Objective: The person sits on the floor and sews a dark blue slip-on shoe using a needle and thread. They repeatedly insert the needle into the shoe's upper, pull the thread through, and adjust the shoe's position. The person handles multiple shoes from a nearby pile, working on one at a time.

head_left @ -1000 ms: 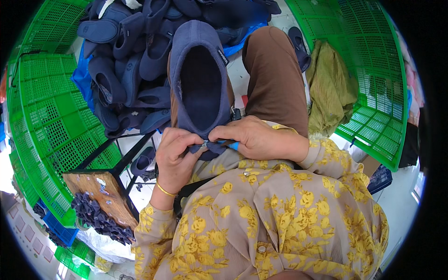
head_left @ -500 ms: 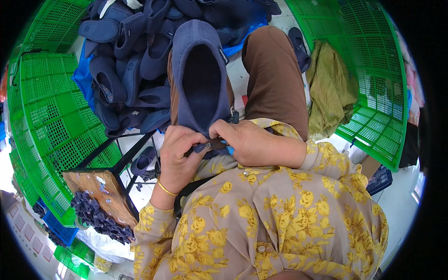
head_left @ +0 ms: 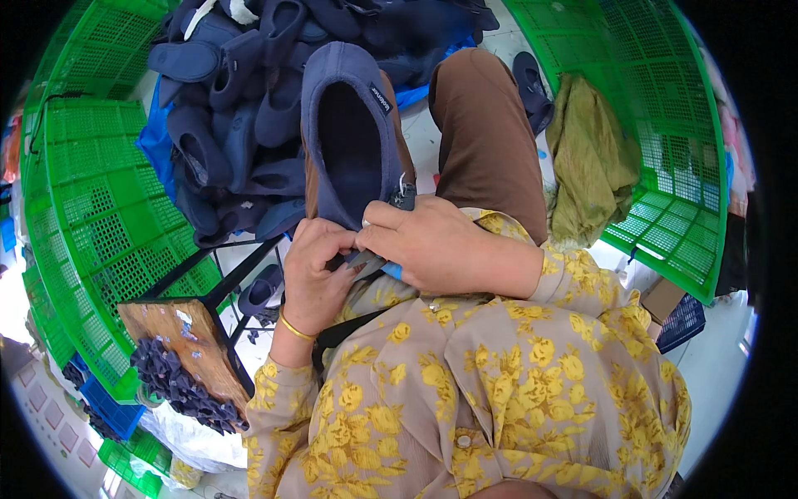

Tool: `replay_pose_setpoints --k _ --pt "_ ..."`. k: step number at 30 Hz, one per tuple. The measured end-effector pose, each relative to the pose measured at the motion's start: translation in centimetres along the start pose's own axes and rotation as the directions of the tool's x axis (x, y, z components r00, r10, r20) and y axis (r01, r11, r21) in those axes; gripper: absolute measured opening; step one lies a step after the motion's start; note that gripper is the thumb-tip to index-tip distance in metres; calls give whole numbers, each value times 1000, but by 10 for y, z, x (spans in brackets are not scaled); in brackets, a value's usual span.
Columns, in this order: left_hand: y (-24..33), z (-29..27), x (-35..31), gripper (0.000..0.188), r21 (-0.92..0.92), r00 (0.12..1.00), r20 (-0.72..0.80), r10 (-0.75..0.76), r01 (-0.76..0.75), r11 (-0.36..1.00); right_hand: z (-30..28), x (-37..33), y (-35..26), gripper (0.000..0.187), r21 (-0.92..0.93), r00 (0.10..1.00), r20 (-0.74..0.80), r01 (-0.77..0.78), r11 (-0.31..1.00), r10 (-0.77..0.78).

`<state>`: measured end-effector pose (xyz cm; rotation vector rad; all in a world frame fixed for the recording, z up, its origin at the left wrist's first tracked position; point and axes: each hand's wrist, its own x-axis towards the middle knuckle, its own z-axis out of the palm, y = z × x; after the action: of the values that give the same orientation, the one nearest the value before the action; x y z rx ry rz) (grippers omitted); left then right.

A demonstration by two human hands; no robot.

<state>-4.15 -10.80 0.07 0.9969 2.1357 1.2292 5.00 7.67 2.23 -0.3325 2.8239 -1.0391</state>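
Observation:
A navy slipper rests on my left thigh, toe pointing away and its opening facing up. My left hand pinches the heel end with thumb and forefinger. Against it, fingertips nearly touching, my right hand is closed round a small tool with grey metal blades and a blue part, which looks like thread snips. Its tip lies by my left thumb under the heel; the fingers hide the rest. A small black piece with a white strand stands between my right hand and the slipper's side.
A heap of navy slippers lies on blue sheeting beyond my left knee. Green mesh crates stand left and right. A wooden board on a black frame holds dark scraps. An olive cloth hangs by the right crate.
My right hand has turned more palm-down and moved up against the left fingertips, its fingers now covering more of the heel. The slipper has tilted slightly, and the tool's blades have turned.

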Motion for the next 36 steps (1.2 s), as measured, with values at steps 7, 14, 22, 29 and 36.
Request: replay_pose_setpoints --k 7,14,22,29,36 --pt "-7 -1 0 27 -31 1000 -18 26 -26 999 6 2 6 33 -146 980 -99 155 977 -170" --pt "-8 8 -6 24 -66 994 -106 18 -25 998 1 26 -14 22 412 835 -551 258 874 13" --pt "7 12 -14 26 95 971 -224 83 -63 993 -10 3 6 18 342 969 -245 65 937 22" --pt "3 10 -15 27 62 975 -219 43 -30 998 -6 0 1 28 -40 994 -104 38 999 -42" --pt "3 9 -11 21 58 977 -207 49 -37 998 -3 2 5 30 -109 981 -131 126 986 -140"
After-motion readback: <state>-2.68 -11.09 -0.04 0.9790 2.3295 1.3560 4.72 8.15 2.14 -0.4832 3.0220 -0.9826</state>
